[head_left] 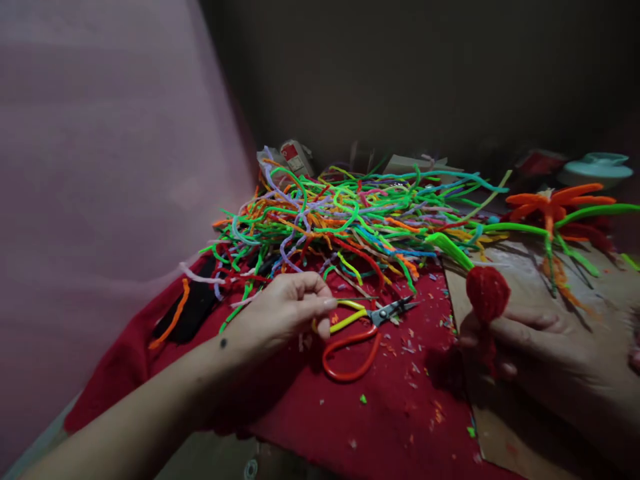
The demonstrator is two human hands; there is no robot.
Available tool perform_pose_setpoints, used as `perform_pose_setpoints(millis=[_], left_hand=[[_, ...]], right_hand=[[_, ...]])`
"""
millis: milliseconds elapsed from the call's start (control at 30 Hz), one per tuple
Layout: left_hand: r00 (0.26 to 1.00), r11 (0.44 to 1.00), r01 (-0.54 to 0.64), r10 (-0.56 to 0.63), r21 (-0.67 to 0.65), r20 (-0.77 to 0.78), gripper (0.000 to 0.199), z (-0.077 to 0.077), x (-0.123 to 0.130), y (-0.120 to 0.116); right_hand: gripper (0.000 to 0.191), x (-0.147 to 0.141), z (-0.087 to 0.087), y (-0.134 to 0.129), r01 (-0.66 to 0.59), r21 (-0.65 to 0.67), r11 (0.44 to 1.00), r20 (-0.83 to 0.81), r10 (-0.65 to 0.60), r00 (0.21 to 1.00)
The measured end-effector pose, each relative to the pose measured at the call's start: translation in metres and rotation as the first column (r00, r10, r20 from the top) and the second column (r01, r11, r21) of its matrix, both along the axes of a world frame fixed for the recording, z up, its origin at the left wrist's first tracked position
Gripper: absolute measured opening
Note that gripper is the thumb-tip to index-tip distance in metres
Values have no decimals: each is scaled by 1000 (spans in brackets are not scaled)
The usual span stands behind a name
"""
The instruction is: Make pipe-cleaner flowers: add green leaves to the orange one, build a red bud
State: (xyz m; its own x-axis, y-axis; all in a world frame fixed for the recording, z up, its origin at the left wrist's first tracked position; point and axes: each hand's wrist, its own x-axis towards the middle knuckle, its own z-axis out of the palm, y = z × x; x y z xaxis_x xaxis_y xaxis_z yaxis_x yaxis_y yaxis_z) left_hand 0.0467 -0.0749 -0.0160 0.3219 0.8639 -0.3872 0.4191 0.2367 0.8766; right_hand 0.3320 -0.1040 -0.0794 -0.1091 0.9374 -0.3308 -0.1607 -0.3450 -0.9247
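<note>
My left hand [300,308] is closed in a pinch, with a thin dark wire [357,299] sticking out to the right from its fingertips. Just beside it on the red cloth [320,427] lie yellow-handled pliers [383,315] and a red handle loop [350,360]; their metal parts overlap. At the right, my right hand [525,340] grips a fuzzy red bud [487,293] from below, holding it upright over brown cardboard [505,427]. The lower part of the bud is partly hidden by the fingers.
A tangled heap of coloured pipe cleaners [320,213] covers the back. An orange fuzzy flower [550,203] with green leaves stands at the right, near a pale teal lidded container [595,170]. Small fuzzy scraps dot the cloth. A black object [193,310] lies left.
</note>
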Motion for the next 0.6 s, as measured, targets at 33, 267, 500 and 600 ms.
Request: perform_pose_setpoints(millis=[33,267,500,600], left_hand=[[1000,999,-11,12,49,-20,22,-5,8,-2],[889,836,372,-194,405,-415,20,-36,66,-33],[838,772,471,-239,428,-491,20,-32,78,-45],[871,766,417,-185,489,-454,22,-27,79,-45]], right_hand=[[24,0,2,1,4,8,1000,-16,-4,1000],[23,-1,14,4,99,56,994,-124,-91,988],[16,3,15,5,54,129,990,-181,-30,983],[11,0,14,7,106,140,985,-281,-63,958]])
